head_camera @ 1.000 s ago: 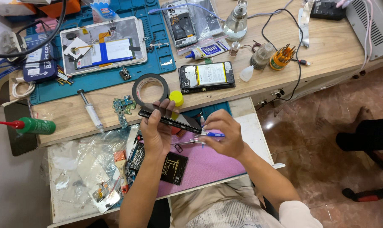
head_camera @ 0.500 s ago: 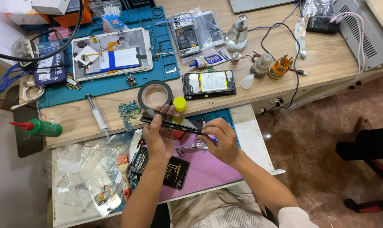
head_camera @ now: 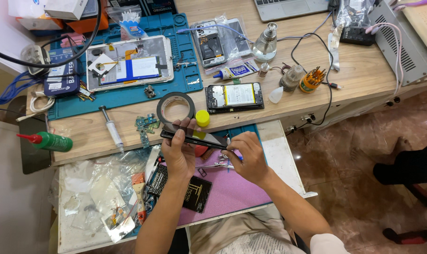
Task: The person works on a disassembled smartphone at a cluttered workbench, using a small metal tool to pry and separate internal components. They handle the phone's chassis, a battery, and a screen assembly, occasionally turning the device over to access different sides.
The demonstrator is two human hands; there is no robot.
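Wooden bench (head_camera: 364, 75) across upper frame, pull-out drawer with purple mat (head_camera: 232, 188) at lower centre, tan tiled floor at right. Versus half a second ago: view slightly nearer, hands and phone unchanged in place. Left to right: green squeeze bottle (head_camera: 51, 142) at left edge; blue rectangular box (head_camera: 61, 77) upper left; opened tablet (head_camera: 128, 63) on teal mat; black tape roll (head_camera: 175, 107); yellow cap (head_camera: 202, 118); glue tube (head_camera: 232, 72) with a white label, centre top. Left hand (head_camera: 178, 150) grips dark phone (head_camera: 192, 137) edgewise at centre frame; right hand (head_camera: 246, 153) fingers pinched on thin blue tool (head_camera: 230, 149) at the phone's right end.
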